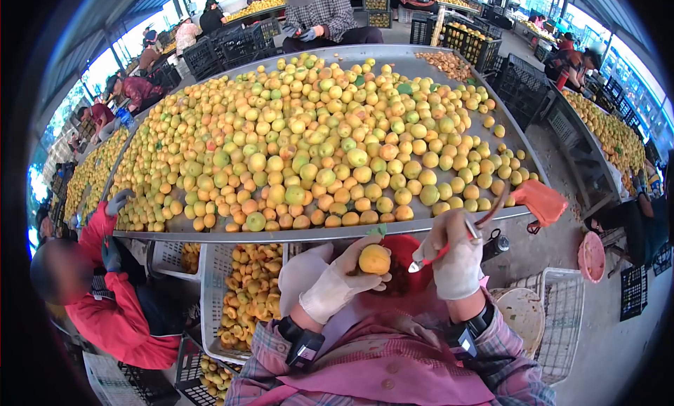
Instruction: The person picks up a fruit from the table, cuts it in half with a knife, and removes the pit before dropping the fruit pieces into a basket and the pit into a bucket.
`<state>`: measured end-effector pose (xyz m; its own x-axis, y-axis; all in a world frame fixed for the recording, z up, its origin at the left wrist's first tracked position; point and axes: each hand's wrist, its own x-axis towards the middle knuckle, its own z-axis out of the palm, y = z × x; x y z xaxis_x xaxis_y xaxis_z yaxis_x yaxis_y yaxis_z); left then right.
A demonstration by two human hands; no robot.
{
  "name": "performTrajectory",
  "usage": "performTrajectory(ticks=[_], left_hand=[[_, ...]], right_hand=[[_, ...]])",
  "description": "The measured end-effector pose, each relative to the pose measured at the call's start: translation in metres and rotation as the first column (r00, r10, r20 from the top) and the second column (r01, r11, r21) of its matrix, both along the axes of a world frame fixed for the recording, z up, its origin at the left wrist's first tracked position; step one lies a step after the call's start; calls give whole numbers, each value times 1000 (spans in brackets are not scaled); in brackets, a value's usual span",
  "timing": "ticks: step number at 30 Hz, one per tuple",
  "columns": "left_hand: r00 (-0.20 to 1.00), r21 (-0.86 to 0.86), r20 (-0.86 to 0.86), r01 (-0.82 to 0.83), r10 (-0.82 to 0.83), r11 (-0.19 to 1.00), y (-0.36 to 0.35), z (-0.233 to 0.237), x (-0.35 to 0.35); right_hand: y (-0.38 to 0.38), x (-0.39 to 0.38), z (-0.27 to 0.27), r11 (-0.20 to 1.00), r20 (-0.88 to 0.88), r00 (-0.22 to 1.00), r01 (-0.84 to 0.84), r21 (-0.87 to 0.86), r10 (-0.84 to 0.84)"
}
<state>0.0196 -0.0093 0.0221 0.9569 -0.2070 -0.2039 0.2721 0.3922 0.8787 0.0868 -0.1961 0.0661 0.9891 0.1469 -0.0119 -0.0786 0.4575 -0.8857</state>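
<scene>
My left hand point(335, 288), in a whitish glove, is closed around a yellow-orange apricot point(374, 259). A green leaf point(379, 230) shows just above the fruit. My right hand point(456, 260), also gloved, grips a red-handled hand tool point(418, 263) with a short metal tip that points toward the apricot, apart from it. Its exact kind is partly hidden by my fingers. Between and below both hands stands a red bucket point(401, 255), its inside dark. Many apricots point(295, 160) lie heaped on the metal table point(316, 235) beyond my hands.
At left, a white crate point(210, 294) holds split apricots point(247, 287). A co-worker in a red jacket point(133, 322) sits beside it. An orange-red object point(539, 202) lies at the table's right corner. A white crate point(572, 322) and pink basin point(592, 256) stand right.
</scene>
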Motion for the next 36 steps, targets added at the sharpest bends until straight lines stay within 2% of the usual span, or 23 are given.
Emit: performTrajectory(ticks=[1, 3, 5, 6, 9, 11, 13, 14, 16, 20, 22, 25, 28, 32, 35, 36], left_hand=[[1000, -71, -8, 27, -27, 997, -1, 3, 2], [999, -55, -22, 37, -38, 998, -1, 4, 7], [983, 198, 147, 76, -106, 977, 0, 3, 13], [960, 395, 251, 19, -128, 918, 0, 7, 13], [946, 386, 270, 67, -182, 920, -5, 29, 12], [951, 342, 244, 101, -192, 934, -7, 38, 12], [924, 366, 312, 99, -223, 925, -8, 40, 11], [924, 363, 313, 98, -220, 927, -8, 42, 9], [948, 297, 222, 159, -230, 942, -10, 47, 6], [945, 320, 225, 160, -239, 934, -8, 54, 5], [898, 577, 329, 53, -291, 815, -7, 70, 3], [881, 579, 354, 57, -314, 814, -7, 71, 1], [860, 559, 412, 24, -303, 829, -10, 70, -1], [851, 558, 425, 24, -310, 829, -14, 80, -2], [879, 613, 341, 61, -334, 788, -15, 89, -3], [832, 572, 435, 41, -346, 819, -14, 87, -3]], right_hand=[[5, -2, 16, 992, 46, 996, 77, 104, -82], [8, -7, 35, 989, 83, 993, 75, 125, -85], [10, -10, 40, 993, 337, 936, 83, 79, -105], [11, -13, 43, 987, 309, 946, 51, 155, -97], [15, -21, 48, 973, 359, 928, 15, 231, -99], [13, -20, 52, 985, 427, 901, 1, 175, -77], [11, -17, 52, 989, 551, 834, -49, 137, -35], [11, -17, 53, 990, 552, 833, -50, 133, -32], [13, -20, 59, 956, 509, 860, -120, 269, -36], [12, -20, 65, 969, 490, 871, -87, 229, -38], [11, -16, 64, 961, 555, 831, -178, 210, 33], [10, -16, 71, 950, 492, 867, -216, 225, 80], [11, -24, 73, 956, 438, 897, -183, 229, 67], [8, -23, 71, 955, 458, 883, -214, 205, 99], [5, -19, 70, 944, 507, 847, -282, 171, 161], [4, -20, 73, 921, 493, 855, -311, 234, 163]])
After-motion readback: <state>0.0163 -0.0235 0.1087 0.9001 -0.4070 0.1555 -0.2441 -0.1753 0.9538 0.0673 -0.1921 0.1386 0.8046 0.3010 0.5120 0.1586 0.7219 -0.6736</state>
